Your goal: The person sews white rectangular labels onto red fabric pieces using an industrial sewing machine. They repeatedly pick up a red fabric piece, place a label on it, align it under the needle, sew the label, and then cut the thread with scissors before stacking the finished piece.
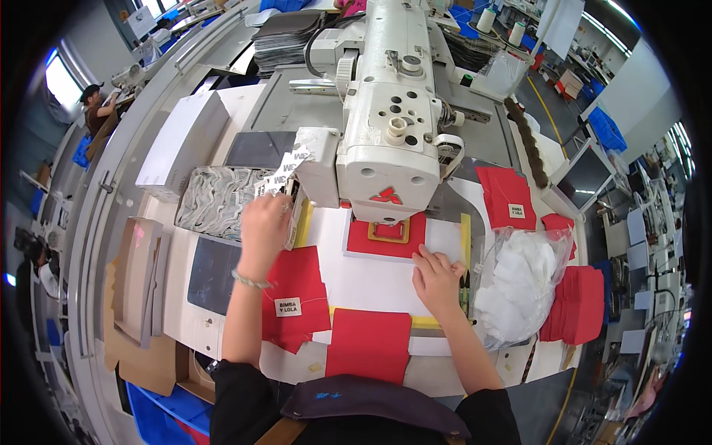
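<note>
My left hand (pixel 264 226) is closed on printed white backing strips (pixel 285 170) at the edge of a tray of crumpled liners (pixel 208 204). My right hand (pixel 437 278) lies open, fingertips at the lower right edge of a white-bordered plate bearing red fabric (pixel 408 241) and a small yellowish frame (pixel 389 231), under the white sewing machine head (pixel 386 170). A red piece with a label (pixel 293 271) lies below my left hand; a plain red piece (pixel 367 348) is at the front edge. A white sheet (pixel 374 289) with yellow tape edges lies under the plate.
A clear bag of white pieces (pixel 519 297), red stacks (pixel 578 304) and a screen (pixel 582 179) stand right. A white box (pixel 178 141), open carton (pixel 137 282) and dark plates (pixel 211 274) are left. A blue bin (pixel 170 411) is lower left. A seated person (pixel 100 119) works upper left.
</note>
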`<action>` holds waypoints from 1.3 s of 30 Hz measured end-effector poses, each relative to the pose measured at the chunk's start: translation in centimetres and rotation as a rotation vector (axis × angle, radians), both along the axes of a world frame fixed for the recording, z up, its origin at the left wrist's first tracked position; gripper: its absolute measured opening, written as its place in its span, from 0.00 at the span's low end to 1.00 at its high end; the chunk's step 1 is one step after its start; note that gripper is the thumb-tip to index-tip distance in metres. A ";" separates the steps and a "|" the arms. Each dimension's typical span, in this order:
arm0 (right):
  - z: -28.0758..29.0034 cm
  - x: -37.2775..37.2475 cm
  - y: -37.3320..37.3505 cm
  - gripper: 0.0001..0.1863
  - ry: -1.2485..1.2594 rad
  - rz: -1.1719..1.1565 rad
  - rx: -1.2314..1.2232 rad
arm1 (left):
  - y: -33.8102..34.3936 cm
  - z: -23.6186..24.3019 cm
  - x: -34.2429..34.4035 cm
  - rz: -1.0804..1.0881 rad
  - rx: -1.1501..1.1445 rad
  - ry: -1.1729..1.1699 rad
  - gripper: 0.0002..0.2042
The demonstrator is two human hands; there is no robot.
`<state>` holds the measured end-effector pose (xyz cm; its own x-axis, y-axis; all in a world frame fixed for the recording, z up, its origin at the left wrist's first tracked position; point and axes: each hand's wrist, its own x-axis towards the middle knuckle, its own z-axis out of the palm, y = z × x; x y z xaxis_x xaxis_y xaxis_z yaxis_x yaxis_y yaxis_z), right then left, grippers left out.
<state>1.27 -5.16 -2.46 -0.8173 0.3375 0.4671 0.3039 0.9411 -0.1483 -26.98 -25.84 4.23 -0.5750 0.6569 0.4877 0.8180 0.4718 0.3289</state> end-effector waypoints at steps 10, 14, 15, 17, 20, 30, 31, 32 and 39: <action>0.8 -0.1 -0.2 0.16 -0.026 0.011 -0.032 | -1.9 -1.4 -10.5 0.019 -0.051 -0.242 0.07; 1.7 0.0 -0.4 0.16 -0.046 0.022 -0.028 | -2.3 -1.5 -10.4 0.011 -0.009 -0.196 0.05; 2.0 0.1 -0.3 0.16 -0.060 0.026 -0.048 | -2.6 -1.3 -10.4 0.009 0.050 -0.223 0.04; 2.6 0.4 -0.2 0.16 -0.090 0.028 -0.087 | -2.6 0.1 -9.8 0.017 0.148 -0.204 0.04; 3.9 0.6 -0.3 0.15 -0.091 0.033 -0.166 | -2.9 3.4 -8.2 -0.015 0.254 -0.162 0.06; 5.8 -0.6 -4.3 0.22 0.230 0.578 -0.530 | 0.9 2.2 5.3 -0.856 -0.123 -1.517 0.19; 5.8 -0.7 -4.5 0.22 0.236 0.610 -0.532 | 1.6 1.5 6.6 -0.885 -0.139 -1.604 0.20; 5.7 -1.0 -4.6 0.21 0.244 0.649 -0.541 | 2.1 0.8 7.5 -0.906 -0.132 -1.681 0.19; 5.1 -1.3 -3.8 0.16 0.266 0.747 -0.684 | 2.9 -2.5 9.4 -0.894 -0.024 -1.635 0.18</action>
<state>0.02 -8.97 2.61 -0.8254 0.0493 0.5624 -0.4406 0.5666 -0.6963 -17.62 -22.97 1.71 0.0715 0.9882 -0.1355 -0.2862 0.1505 0.9463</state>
